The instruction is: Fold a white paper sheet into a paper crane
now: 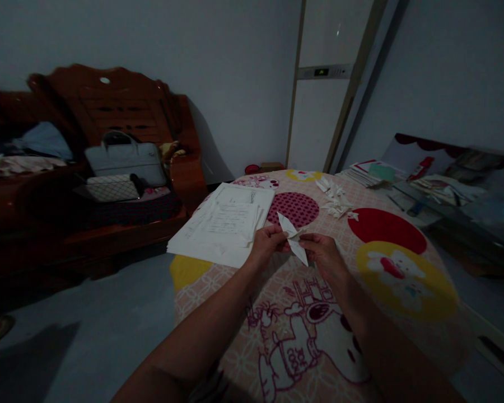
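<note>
A small piece of folded white paper (pixel 293 238), with pointed ends, is held above the table between both hands. My left hand (pixel 271 243) pinches it from the left side, fingers closed. From the right, my right hand (pixel 319 249) grips it between thumb and fingers. Left of the hands lies a stack of paper sheets (pixel 210 246), some with writing on them. Beyond the hands, toward the table's far side, is a pile of folded white paper pieces (pixel 335 198). Finger detail is partly lost in the dim light.
The round table wears a patterned tablecloth (pixel 227 299). A wooden sofa (pixel 117 106) at the left bears a light bag (pixel 126 162) and a quilted pouch (pixel 111 188). Right of the table, a glass-topped stand (pixel 437 212) carries papers. A tall white cabinet-like unit (pixel 319 112) stands behind.
</note>
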Demonstrator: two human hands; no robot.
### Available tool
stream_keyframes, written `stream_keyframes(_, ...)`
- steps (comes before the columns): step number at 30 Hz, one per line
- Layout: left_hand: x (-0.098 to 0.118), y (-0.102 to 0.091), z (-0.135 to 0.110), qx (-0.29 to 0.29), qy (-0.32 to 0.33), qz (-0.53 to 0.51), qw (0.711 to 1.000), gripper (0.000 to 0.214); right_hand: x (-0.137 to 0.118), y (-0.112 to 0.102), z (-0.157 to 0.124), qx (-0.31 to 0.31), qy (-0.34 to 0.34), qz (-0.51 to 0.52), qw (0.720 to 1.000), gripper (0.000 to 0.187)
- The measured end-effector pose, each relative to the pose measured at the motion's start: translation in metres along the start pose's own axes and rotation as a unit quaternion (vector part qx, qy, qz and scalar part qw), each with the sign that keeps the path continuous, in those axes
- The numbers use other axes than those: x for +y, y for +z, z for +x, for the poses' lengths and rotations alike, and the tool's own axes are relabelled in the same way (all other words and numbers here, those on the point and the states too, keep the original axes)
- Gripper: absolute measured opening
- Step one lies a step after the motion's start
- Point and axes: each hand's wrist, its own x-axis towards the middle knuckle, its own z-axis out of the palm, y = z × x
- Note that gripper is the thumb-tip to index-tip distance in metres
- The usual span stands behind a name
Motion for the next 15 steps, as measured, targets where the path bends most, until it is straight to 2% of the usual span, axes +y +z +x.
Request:
stream_keyframes(8, -0.0021, -0.0016, -0.0010, -0.015, 0.025, 0.025, 0.999, 0.025, -0.0017, 0.0004, 0.0010, 0.014, -0.040, -0.040, 0.998, 0.030)
stream_keyframes(15, 0.0005, -0.0008, -0.0013, -0.041, 0.079, 0.024, 0.996, 0.023, -0.0004, -0.0011, 0.0025, 0.018, -0.088, -0.095, 0.991, 0.021)
